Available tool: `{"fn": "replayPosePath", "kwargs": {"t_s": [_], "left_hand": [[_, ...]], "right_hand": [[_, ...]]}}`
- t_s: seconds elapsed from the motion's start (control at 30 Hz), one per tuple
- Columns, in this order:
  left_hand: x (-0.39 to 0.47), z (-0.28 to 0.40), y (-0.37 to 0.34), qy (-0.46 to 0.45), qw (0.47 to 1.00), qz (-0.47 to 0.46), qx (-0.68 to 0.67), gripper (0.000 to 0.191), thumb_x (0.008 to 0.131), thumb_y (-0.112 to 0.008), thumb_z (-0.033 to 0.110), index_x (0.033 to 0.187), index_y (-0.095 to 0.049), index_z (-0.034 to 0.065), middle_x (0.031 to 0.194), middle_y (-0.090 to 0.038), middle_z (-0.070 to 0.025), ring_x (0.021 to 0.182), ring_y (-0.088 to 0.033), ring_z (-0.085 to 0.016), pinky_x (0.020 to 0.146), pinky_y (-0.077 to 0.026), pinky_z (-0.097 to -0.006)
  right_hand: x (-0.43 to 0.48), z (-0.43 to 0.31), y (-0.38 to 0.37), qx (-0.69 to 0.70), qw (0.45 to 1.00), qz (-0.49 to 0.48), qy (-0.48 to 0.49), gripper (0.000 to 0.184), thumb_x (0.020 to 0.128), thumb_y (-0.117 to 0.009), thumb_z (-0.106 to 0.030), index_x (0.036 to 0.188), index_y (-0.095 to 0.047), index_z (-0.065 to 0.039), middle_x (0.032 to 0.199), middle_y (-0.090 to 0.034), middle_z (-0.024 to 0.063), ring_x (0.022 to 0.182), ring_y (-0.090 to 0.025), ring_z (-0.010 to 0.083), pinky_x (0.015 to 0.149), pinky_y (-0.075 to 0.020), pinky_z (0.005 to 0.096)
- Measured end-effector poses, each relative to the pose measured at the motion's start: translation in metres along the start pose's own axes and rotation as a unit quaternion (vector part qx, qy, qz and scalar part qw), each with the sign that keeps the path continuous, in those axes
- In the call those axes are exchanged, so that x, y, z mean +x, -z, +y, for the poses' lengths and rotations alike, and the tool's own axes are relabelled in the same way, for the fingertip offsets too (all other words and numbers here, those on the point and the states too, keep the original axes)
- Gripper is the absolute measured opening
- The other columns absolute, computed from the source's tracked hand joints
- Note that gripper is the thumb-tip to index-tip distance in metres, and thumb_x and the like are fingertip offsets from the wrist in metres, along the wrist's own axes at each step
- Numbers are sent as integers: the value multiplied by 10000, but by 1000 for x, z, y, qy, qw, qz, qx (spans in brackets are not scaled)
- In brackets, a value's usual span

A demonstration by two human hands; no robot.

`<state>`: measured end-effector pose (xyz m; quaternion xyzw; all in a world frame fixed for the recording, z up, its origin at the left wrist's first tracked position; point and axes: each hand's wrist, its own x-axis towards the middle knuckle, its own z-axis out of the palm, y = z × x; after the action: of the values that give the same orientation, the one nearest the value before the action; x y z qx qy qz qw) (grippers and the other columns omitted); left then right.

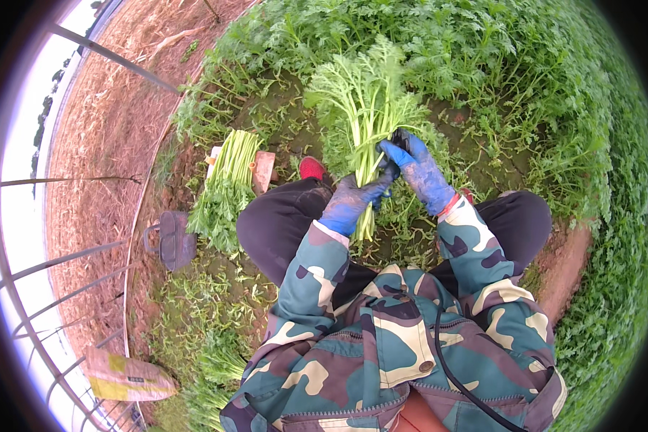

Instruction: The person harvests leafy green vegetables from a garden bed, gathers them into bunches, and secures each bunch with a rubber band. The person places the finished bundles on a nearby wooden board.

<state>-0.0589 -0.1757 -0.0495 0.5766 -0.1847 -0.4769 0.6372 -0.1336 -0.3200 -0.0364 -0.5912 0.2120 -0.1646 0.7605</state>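
A bunch of leafy greens with pale stems (362, 124) stands upright before me, leaves pointing away and cut ends towards my lap. Around its lower stems is wrapped my left hand (356, 197), in a soiled blue glove. My right hand (418, 167), gloved the same way, pinches stems on the bunch's right side, just above the left. Its fingertips are dark and partly hidden by the leaves. To the left, a second bundle of greens (232, 178) lies with its stem ends across a small stand (263, 171) that looks like wood or brick.
Standing leafy plants (491, 48) grow ahead and along the right. A dark plastic basket (177, 240) sits left of my knee. Further back lie a printed sack (129, 375) and more cut greens (210, 399). Metal greenhouse poles (113, 59) line the left side. Plant scraps cover the soil.
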Motion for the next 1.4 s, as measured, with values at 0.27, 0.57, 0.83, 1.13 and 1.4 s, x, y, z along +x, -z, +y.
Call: {"fn": "replayPosePath", "kwargs": {"t_s": [0.27, 0.57, 0.83, 1.13, 1.4], "left_hand": [[-1, 3, 15, 48, 991, -10, -125, 400, 896, -615, 156, 1219, -493, -47, 1057, -639, -142, 844, -604, -135, 631, -467, -193], [-8, 11, 28, 42, 981, -29, -189, 479, 877, -639, 198, 1259, -485, -47, 1060, -626, -98, 948, -614, -178, 770, -545, -291], [-15, 38, 39, -19, 972, -48, -227, 333, 865, -639, 88, 1165, -557, -31, 1061, -636, -118, 839, -615, -213, 782, -502, -335], [-4, 43, 30, -58, 987, 8, -149, 304, 854, -652, 78, 1128, -575, -29, 959, -645, -116, 838, -623, -215, 737, -512, -329], [-5, 48, 23, -73, 982, 47, -169, 286, 856, -623, 23, 1126, -575, -56, 943, -647, -136, 801, -628, -210, 716, -522, -321]], "right_hand": [[10, 5, 21, 166, 973, 156, 36, 223, 934, -552, -281, 876, -572, -67, 622, -502, -17, 475, -387, 61, 427, -288, 202], [29, 9, 68, 21, 976, 218, 6, 240, 899, -591, -306, 846, -587, -72, 589, -513, -18, 473, -424, 67, 434, -300, 200], [52, 66, 90, -387, 908, 160, 5, 282, 876, -640, -214, 1029, -600, 20, 904, -661, 92, 800, -635, 131, 763, -504, 248], [7, 27, 31, -18, 998, -34, -55, 261, 937, -556, -229, 988, -612, 20, 859, -658, 74, 748, -608, 129, 684, -492, 255], [57, 129, 67, -257, 955, 144, -29, 222, 796, -684, -175, 955, -626, -32, 869, -666, 122, 780, -628, 224, 721, -483, 330]]}}
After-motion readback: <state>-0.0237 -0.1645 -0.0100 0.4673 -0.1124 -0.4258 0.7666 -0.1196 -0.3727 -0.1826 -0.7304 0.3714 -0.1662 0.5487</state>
